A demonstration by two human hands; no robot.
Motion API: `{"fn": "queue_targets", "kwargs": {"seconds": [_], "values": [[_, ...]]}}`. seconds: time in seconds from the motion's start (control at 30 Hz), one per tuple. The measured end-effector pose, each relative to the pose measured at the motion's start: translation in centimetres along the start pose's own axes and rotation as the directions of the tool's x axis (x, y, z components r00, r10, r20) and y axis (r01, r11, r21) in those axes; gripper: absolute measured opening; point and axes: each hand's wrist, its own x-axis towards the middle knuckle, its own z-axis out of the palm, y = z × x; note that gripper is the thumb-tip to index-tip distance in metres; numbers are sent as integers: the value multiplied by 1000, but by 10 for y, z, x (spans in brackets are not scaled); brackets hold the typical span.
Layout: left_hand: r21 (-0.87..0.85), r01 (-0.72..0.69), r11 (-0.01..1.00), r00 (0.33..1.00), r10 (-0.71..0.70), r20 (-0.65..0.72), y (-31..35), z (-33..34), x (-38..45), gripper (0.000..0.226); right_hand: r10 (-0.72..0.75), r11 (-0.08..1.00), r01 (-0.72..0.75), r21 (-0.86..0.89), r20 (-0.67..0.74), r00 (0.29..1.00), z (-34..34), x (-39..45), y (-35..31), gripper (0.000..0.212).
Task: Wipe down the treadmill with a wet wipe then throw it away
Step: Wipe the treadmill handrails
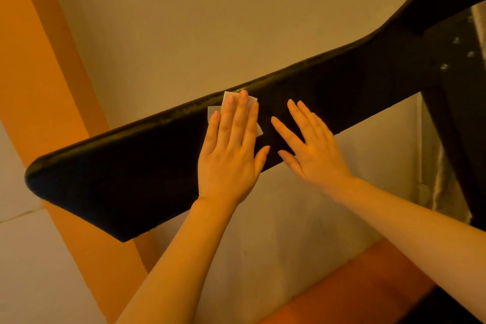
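A long black treadmill handrail [118,166] runs from lower left up to the right across the head view. My left hand [231,150] lies flat on it with straight fingers, pressing a white wet wipe [253,100] against the rail. Only the wipe's edges show around my fingertips. My right hand [313,147] rests flat on the rail just to the right, fingers spread and straight, holding nothing.
A black upright with bolts [457,66] joins the rail at the far right. Behind stands a beige wall [210,21] with an orange stripe [42,60] on the left. A reddish-orange floor strip [355,287] shows at the bottom right.
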Motion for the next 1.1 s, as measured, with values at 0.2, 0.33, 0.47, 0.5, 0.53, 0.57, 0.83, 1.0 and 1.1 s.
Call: {"fn": "queue_targets", "kwargs": {"seconds": [0.2,0.33,0.47,0.5,0.53,0.57,0.83,1.0,1.1], "values": [[-36,-4,999,1000,3,-2,-1,-3,0,75,-19,997,22,-80,36,999,-14,2,17,56],[-17,9,1000,1000,-9,5,0,-3,1,76,16,997,-15,-69,26,1000,-19,9,30,55],[30,21,999,1000,-21,-1,2,0,2,73,-97,994,99,-44,52,994,-18,11,48,55],[43,19,999,1000,-19,0,2,1,2,74,-125,991,127,-38,51,991,-17,11,53,55],[51,18,999,1000,-18,3,2,2,2,75,-157,987,158,-38,48,986,-15,13,58,55],[54,15,998,1000,-16,2,2,3,2,76,-193,980,195,-45,45,980,-13,14,63,56],[80,68,994,997,-66,-35,6,7,2,72,-372,928,372,-4,-46,927,-3,27,88,53],[82,192,978,981,-189,-47,22,10,2,71,-396,912,406,60,-140,908,11,28,93,52],[88,273,958,961,-269,-58,32,13,3,69,-397,898,425,111,-210,893,14,31,96,53]]}}
